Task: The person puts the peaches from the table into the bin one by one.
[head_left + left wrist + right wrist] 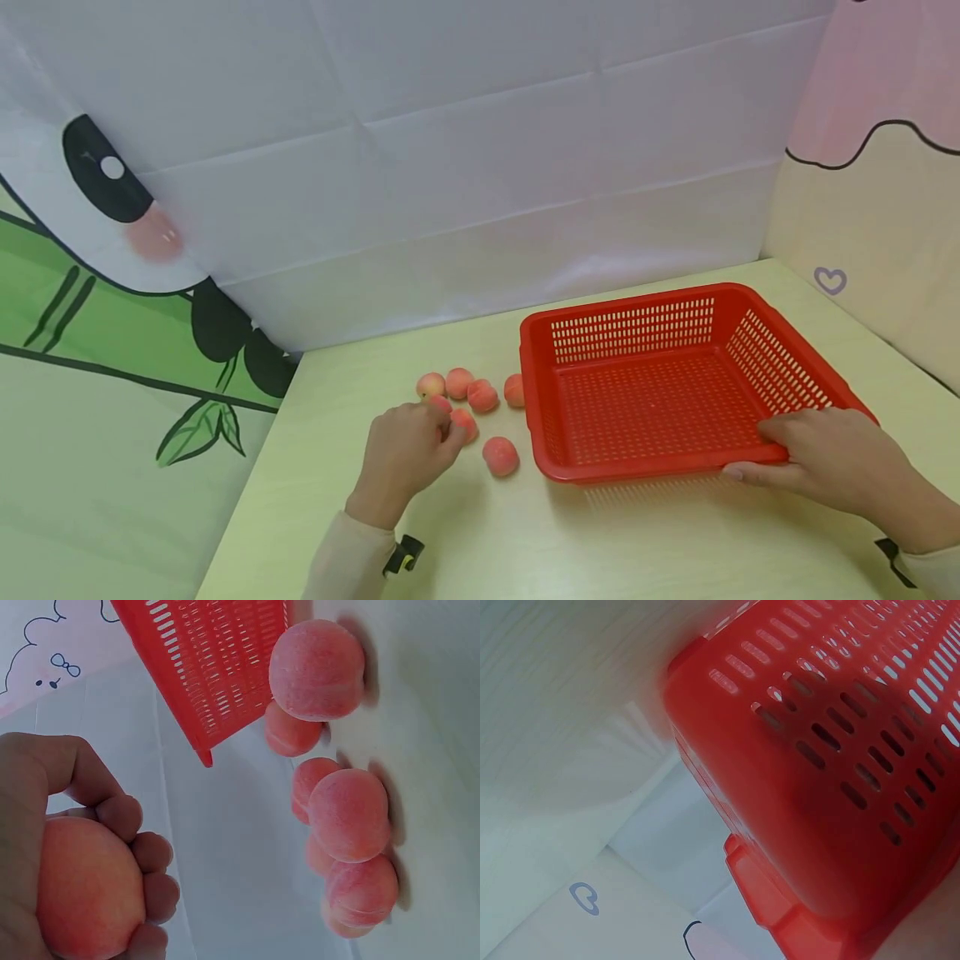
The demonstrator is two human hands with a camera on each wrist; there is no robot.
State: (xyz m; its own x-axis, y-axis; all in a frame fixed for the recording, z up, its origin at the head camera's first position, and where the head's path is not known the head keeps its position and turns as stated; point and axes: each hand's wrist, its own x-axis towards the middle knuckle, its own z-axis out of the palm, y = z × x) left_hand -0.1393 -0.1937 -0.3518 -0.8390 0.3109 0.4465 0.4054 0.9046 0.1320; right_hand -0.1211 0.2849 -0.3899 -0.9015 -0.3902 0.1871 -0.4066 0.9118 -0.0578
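My left hand curls its fingers round a peach, which lies against the palm in the left wrist view; from the head view the hand's back hides it. Just beyond that hand, several loose peaches lie grouped on the table, and a single peach sits nearer, beside the basket. My right hand grips the near right corner of a red plastic basket, thumb outside the rim and fingers over it. No peach shows inside the basket. Its slotted underside or wall fills much of the right wrist view.
One peach is partly hidden behind the basket's left wall. The pale table meets a white cloth backdrop at the back. Printed cloth panels close in the right and left sides.
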